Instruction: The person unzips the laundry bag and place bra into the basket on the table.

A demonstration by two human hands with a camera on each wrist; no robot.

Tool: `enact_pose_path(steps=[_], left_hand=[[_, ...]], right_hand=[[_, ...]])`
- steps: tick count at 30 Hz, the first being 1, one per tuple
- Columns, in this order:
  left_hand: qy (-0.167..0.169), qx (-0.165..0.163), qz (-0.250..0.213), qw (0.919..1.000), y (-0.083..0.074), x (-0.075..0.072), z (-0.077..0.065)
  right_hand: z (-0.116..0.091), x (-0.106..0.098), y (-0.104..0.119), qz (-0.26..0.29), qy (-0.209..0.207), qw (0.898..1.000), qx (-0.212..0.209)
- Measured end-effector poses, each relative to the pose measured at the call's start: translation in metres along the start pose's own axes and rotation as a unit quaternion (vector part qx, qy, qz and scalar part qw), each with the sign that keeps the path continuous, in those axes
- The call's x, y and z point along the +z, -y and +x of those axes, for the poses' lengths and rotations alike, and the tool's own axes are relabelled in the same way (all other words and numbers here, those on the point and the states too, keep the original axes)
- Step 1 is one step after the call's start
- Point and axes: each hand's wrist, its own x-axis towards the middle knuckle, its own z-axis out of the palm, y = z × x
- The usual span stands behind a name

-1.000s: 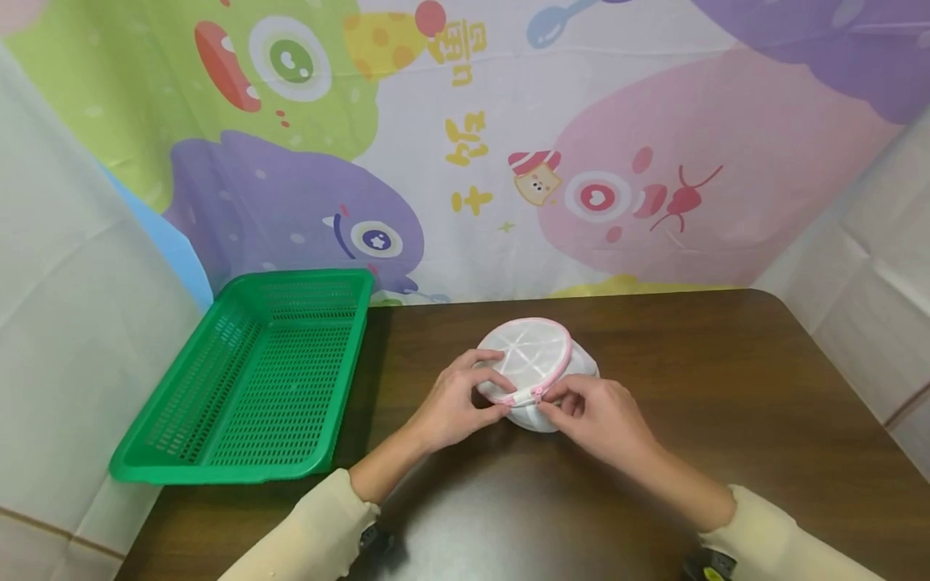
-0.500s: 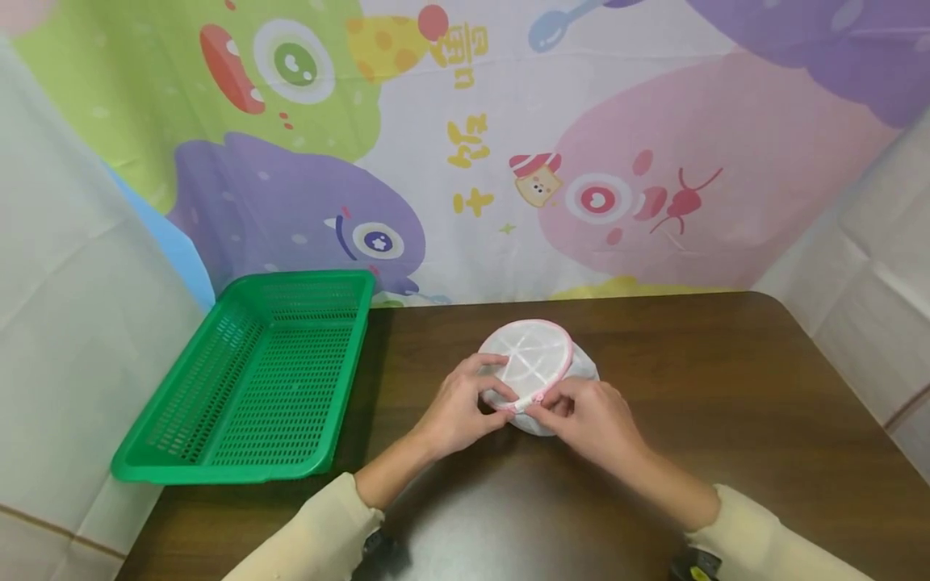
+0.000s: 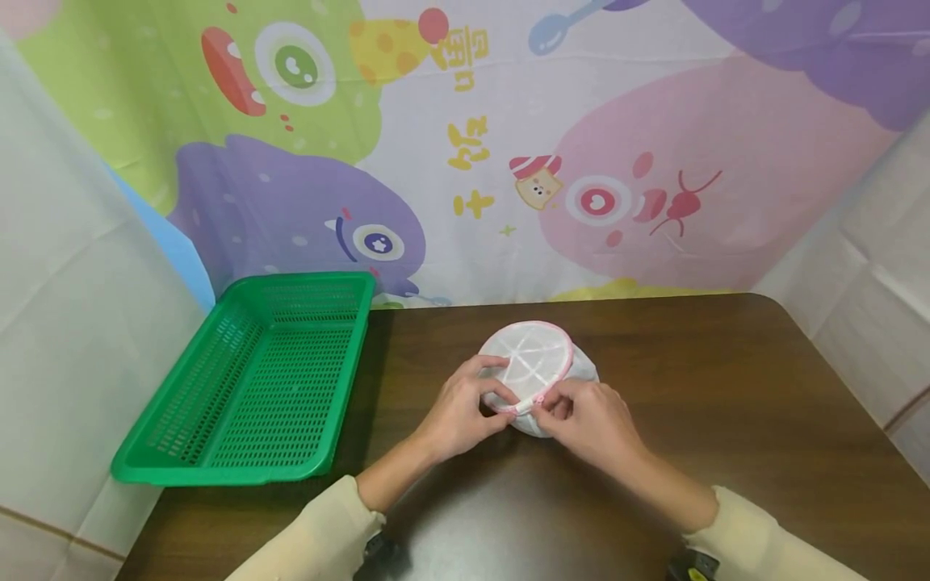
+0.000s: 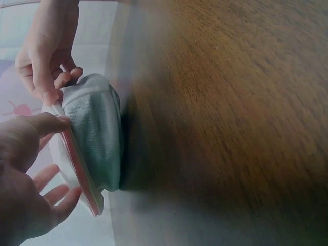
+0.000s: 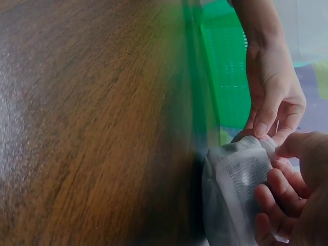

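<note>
A round white mesh laundry bag with a pink zipper around its top stands on the table. My left hand pinches the near-left edge of its rim between thumb and index finger, the other fingers spread over the lid. Beside it, my right hand pinches the rim at the zipper end, thumb against index finger. A short white strip shows between the two hands. In the left wrist view, the bag's grey-white mesh side bulges below the zipper. Right fingertips hide the zipper pull in part.
A green perforated plastic basket stands on the left of the brown wooden table. Behind the table hangs a cartoon-printed cloth. Pale panels flank both sides.
My right hand has shifted slightly left, its thumb drawing up to the rim and closer to my left hand. The bag's lid tips a little more toward me. Basket unchanged.
</note>
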Motion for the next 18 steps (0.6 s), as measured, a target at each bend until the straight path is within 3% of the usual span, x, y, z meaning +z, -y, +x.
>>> enact_pose_path(steps=[18], left_hand=[[-0.002,0.013,0.012,0.9999,0.0024,-0.0001,-0.0004]], right_hand=[[-0.0002,0.001,0.0016,-0.032,-0.011,0.999,-0.021]])
